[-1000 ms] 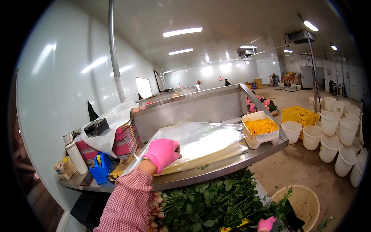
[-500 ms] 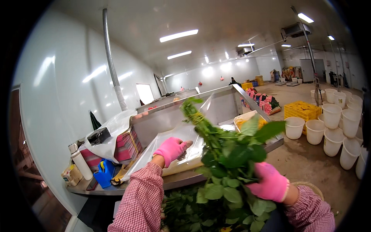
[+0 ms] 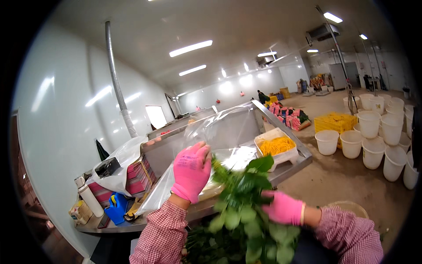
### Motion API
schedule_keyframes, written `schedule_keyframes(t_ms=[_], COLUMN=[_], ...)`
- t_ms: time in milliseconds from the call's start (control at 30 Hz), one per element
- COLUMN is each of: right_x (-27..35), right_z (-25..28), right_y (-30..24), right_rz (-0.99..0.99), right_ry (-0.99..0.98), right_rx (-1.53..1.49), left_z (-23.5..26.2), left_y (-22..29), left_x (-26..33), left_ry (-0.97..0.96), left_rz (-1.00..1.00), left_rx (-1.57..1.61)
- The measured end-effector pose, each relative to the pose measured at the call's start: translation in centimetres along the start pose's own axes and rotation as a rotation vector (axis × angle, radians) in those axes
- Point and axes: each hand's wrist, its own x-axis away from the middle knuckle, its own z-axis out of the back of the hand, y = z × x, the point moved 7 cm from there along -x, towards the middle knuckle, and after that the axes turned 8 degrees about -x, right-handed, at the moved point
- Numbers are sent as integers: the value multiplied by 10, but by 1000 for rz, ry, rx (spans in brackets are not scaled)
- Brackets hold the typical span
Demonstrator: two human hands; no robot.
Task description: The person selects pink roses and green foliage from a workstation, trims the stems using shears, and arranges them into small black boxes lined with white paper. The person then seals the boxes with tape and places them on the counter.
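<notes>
My left hand [image 3: 192,172], in a pink glove, is raised over the workbench with its fingers curled closed. A thin clear plastic sleeve [image 3: 215,130] stands up from behind its fingertips; the exact pinch is partly hidden. My right hand [image 3: 281,208], also pink-gloved, grips a bunch of leafy green stems [image 3: 239,200] from its right side, its fingertips covered by leaves. The bunch is tilted, its stem ends close to my left hand and its leaves hanging toward me. More clear plastic [image 3: 165,193] lies flat on the bench under my left hand.
Yellow rubber bands [image 3: 277,146] fill a white tray [image 3: 285,157] on the bench's right. At left stand a blue tape dispenser [image 3: 117,209], a white flask [image 3: 91,199] and stacked pink sheets [image 3: 140,176]. White buckets [image 3: 327,141] and a yellow crate [image 3: 335,125] occupy the floor at right.
My left hand has risen, and the clear plastic now spreads upright behind it. The leafy bunch has come down and left with my right hand, its stem ends now lower.
</notes>
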Motion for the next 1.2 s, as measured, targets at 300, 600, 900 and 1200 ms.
schedule_keyframes(t_ms=[300, 600, 900, 1200], right_x=[3, 89, 177, 460], right_z=[34, 59, 86, 212], right_y=[-9, 8, 48, 85], right_rz=[47, 130, -10, -346], right_ry=[153, 307, 715, 1343], right_rx=[-42, -152, -49, 233], left_z=[26, 44, 56, 45], left_y=[78, 180, 286, 430], left_x=[-19, 24, 72, 130], left_ry=[20, -168, -141, -314], left_rz=[-216, -421, -361, -326], left_rx=[130, 545, 988, 1265])
